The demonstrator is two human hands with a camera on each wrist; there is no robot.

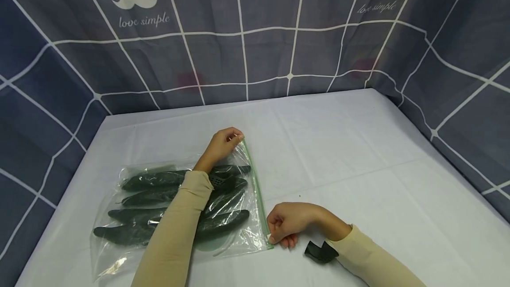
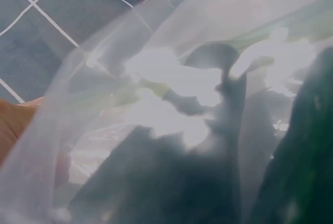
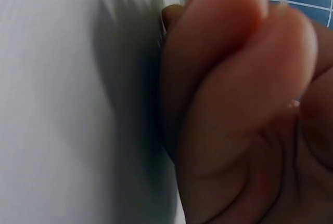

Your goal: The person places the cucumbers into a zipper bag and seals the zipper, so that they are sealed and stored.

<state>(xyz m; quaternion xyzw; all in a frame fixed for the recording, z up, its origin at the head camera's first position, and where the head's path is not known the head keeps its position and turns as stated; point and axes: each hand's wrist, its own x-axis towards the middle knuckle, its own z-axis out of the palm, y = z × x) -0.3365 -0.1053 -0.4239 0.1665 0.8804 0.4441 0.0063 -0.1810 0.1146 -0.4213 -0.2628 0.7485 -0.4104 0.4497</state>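
A clear zip bag (image 1: 243, 240) lies flat on the table with several dark green cucumbers (image 1: 229, 223) inside, side by side. Its green zip strip (image 1: 259, 194) runs along the right edge. My left hand (image 1: 224, 143) pinches the far corner of that edge, its forearm crossing over the bag. At the near corner, my right hand (image 1: 291, 220) pinches the small white zip slider (image 1: 268, 236) between thumb and finger. Glossy bag film (image 2: 78, 94) fills most of the left wrist view. Curled fingers (image 3: 234, 78) hide the slider in the right wrist view.
A white cloth (image 1: 358, 158) covers the table. Dark grey curtains (image 1: 271, 56) with white grid lines stand along the back and both sides. A black wrist mount (image 1: 320, 253) sits under the right wrist.
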